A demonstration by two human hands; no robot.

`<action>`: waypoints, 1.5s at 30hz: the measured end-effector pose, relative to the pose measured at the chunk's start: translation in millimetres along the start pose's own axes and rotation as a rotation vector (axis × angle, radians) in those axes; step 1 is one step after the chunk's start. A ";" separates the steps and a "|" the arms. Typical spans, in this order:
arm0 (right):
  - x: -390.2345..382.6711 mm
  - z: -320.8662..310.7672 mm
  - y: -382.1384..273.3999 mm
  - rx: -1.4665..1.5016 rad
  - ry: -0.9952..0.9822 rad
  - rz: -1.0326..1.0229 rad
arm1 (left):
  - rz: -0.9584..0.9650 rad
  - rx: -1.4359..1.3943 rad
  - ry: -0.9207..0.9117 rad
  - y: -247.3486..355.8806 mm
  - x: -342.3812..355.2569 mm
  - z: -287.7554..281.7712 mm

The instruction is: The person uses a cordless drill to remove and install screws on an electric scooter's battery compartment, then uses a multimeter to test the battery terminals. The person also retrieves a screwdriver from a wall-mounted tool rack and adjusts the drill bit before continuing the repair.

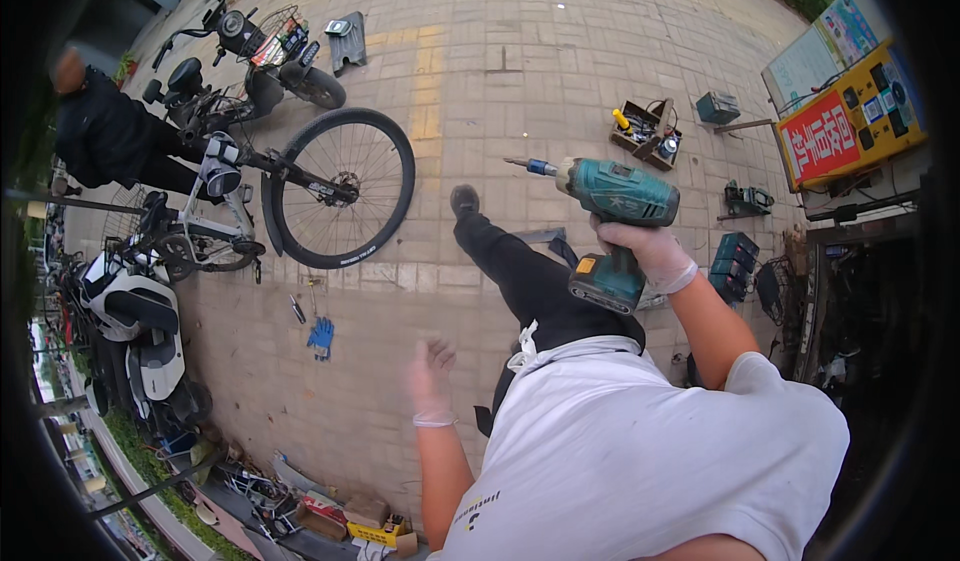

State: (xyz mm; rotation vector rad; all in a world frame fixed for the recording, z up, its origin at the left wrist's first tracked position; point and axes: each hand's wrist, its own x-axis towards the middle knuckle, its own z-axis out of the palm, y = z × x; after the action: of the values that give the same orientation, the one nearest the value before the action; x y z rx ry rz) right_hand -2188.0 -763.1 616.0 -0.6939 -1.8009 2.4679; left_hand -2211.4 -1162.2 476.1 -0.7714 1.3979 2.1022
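Observation:
My right hand, in a thin clear glove, is wrapped round the grip of a teal cordless drill. The drill is held up in front of my body. Its bit points left, with a blue collar at the chuck, and the battery pack is at the bottom of the grip. My left hand, also gloved, is in the air left of my body and somewhat blurred. Its fingers look stretched out, with nothing seen in them. Both hands are apart from the bicycle at the left.
Blue gloves and small hand tools lie on the paving. An open toolbox stands ahead right, near a yellow-and-red machine. A person in dark clothes stands beside parked scooters. Boxes and parts line the near left.

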 end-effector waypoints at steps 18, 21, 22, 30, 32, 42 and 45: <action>587.8 55.4 -188.7 -0.579 -0.762 -0.187 | 0.844 1.606 -0.543 393.6 435.5 438.1; 666.7 48.7 -226.8 -0.533 -0.809 -0.059 | 0.661 1.465 -0.599 428.4 492.3 478.2; 697.6 45.9 -237.4 -0.508 -0.837 -0.022 | 0.610 1.506 -0.603 440.0 515.8 491.5; 980.0 51.4 -349.0 -0.576 -0.702 0.015 | 0.804 1.395 -0.572 584.4 746.8 647.3; 1045.0 58.7 -388.3 -0.588 -0.673 -0.051 | 0.857 1.320 -0.568 635.6 798.6 689.7; 1378.1 88.9 -502.8 -0.588 -0.562 -0.028 | 0.892 1.404 -0.706 844.8 1078.6 846.2; 1507.0 107.2 -521.5 -0.500 -0.577 0.095 | 0.830 1.416 -0.567 896.6 1164.0 876.9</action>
State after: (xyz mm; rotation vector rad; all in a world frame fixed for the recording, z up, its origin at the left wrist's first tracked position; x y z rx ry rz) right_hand -3714.2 -289.2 596.8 -0.0417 -2.6926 2.4545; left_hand -3808.8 -551.3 529.7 0.9901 2.4058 0.9600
